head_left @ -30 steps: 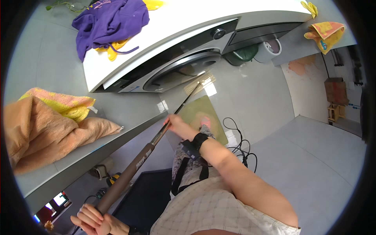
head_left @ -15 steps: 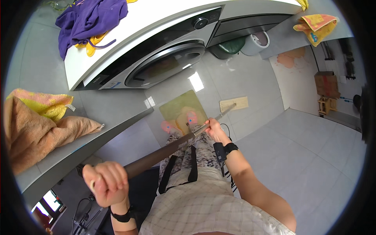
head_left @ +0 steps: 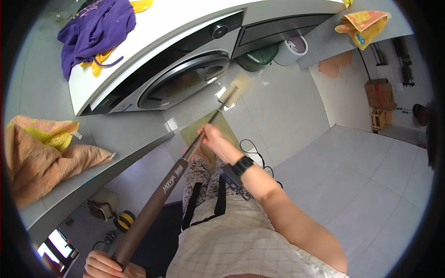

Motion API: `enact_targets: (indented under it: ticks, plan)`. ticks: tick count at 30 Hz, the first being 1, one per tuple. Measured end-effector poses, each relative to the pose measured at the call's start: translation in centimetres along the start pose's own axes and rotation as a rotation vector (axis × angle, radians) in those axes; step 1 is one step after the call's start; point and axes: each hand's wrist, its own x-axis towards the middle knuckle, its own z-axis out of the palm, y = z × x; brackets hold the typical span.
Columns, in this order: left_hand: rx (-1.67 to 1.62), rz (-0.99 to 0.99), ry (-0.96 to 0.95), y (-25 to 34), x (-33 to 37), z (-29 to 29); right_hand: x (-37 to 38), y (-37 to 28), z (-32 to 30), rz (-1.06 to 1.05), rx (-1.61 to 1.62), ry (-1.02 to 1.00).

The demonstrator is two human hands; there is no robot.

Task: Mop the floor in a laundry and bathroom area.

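Grey floor (head_left: 292, 111): brown-poled mop (head_left: 160, 192), blurred head (head_left: 236, 89) seemingly flat, has swung left, clasped by left hand (head_left: 103, 265) and right hand (head_left: 212, 134).

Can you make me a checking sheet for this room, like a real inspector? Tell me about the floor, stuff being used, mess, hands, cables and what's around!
Surface: shiny grey tiled floor; a green mat lies on it.
Things in use: one mop with a pale flat head, blurred, so floor contact can't be told.
Clutter: purple hoodie on the white counter; brown towel and yellow-pink towel on the grey ledge.
Hands: left hand grips the mop's near end; right hand grips its pole farther down.
Cables: black cable looped beside the mat.
Surroundings: washing machine, green bin, white bucket, cardboard box.
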Motion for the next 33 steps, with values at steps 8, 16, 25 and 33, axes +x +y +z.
enact_targets:
  ticks: [8,16,25,33]
  plan:
    - [-0.035,-0.298,0.239,-1.1,2.4,3.3,1.2,0.2,0.2,0.062,0.239,-0.140]
    - [-0.053,-0.433,0.042,-3.8,4.8,5.4,-4.4,2.7,-11.0,-0.059,0.305,-0.119]
    - [-0.392,-0.547,-0.381,-6.3,5.3,7.4,-3.2,-0.9,-13.9,0.048,0.360,0.178]
    - [-0.538,-0.278,-0.561,-4.6,6.1,9.7,-1.7,-9.5,-9.3,-0.241,0.525,-0.025]
